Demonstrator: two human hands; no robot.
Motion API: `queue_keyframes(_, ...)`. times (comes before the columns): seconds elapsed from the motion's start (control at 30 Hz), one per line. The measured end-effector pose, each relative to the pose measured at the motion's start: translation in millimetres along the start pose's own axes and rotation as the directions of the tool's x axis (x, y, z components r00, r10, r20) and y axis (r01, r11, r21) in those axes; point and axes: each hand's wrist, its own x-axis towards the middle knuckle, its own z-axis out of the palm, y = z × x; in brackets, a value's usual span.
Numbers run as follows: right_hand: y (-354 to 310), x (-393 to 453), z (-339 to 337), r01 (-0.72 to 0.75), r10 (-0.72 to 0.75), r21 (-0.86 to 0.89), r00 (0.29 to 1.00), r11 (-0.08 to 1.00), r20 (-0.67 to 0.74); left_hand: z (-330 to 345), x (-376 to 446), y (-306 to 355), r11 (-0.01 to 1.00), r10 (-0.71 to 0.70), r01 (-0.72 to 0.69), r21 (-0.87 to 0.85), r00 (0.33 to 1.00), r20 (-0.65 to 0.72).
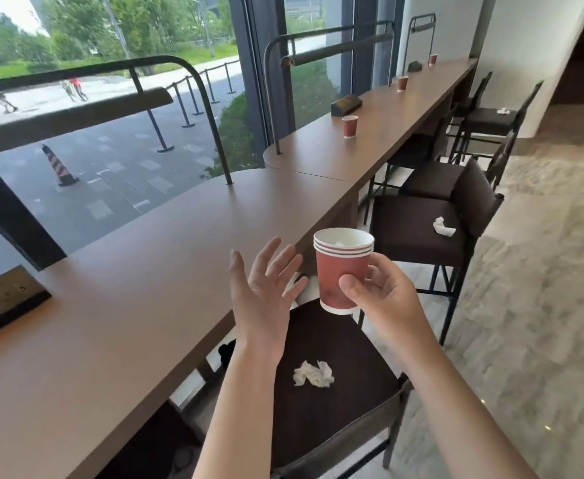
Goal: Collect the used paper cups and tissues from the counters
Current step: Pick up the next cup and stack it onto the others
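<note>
My right hand (383, 295) grips a stack of red paper cups (341, 267) with white rims, held upright over the counter's edge; something white lies inside the top cup. My left hand (262, 288) is open, palm up, fingers spread, just left of the stack and not touching it. A crumpled white tissue (314, 374) lies on the nearest stool seat below my hands. Another tissue (443, 227) lies on the second stool. Three single red cups stand farther along the counter: one (349, 126), one (402, 83) and one (432, 59).
The long brown counter (145, 288) runs along the window to the far right. Dark stools (418, 223) line its right side; a far stool holds a tissue (503, 111). Black lamp rails (193, 77) rise from the counter. A dark box (346, 104) sits near the nearest single cup. A socket panel (3, 299) lies left.
</note>
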Motion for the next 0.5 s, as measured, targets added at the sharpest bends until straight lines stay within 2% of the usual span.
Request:
queue_keyframes(0.27,67.7,56.5,21.3,-0.146,0.142,-0.144,0.989,0.979,-0.04,-46.8,86.4,-48.5,0.947,-0.191,0.208,0.246,0.977,-0.093)
queue_keyframes(0.5,140.7,81.8,19.9,-0.283,0.271,-0.228,0.959,0.932,-0.083,-90.5,139.6,-124.8,0.794,-0.454,0.482,0.37,0.876,-0.165)
